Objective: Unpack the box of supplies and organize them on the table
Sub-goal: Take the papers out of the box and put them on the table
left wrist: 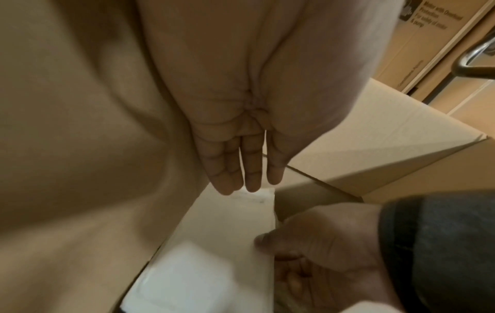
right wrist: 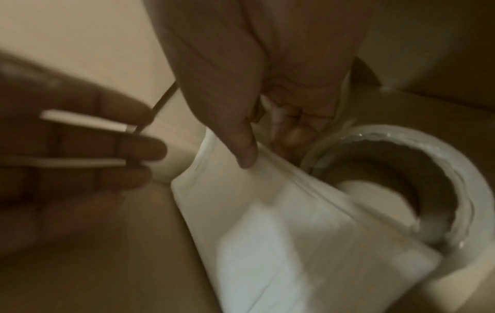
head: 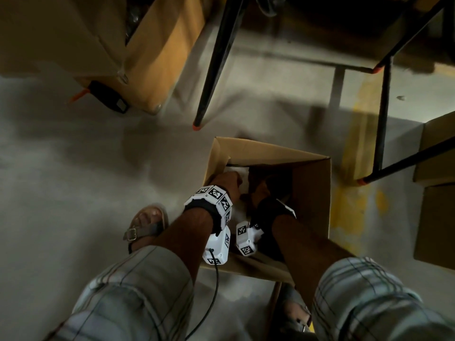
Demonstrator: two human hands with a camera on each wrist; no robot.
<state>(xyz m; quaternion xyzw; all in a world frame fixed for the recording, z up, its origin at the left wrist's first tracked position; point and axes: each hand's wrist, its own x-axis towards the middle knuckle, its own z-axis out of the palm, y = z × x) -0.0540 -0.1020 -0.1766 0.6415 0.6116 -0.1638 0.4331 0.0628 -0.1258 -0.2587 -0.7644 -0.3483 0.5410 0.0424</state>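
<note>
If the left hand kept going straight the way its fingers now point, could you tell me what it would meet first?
Most likely the white packet lying in the cardboard box: the left hand points its straight fingers at the packet's near end, though depth is unclear.

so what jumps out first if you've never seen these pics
Both arms plunge into an open cardboard box on the floor, between the person's knees. Inside it, the right hand pinches the edge of a flat white packet, while the left hand reaches in with straight fingers just above that packet. A big roll of tape lies right beside the packet.
</note>
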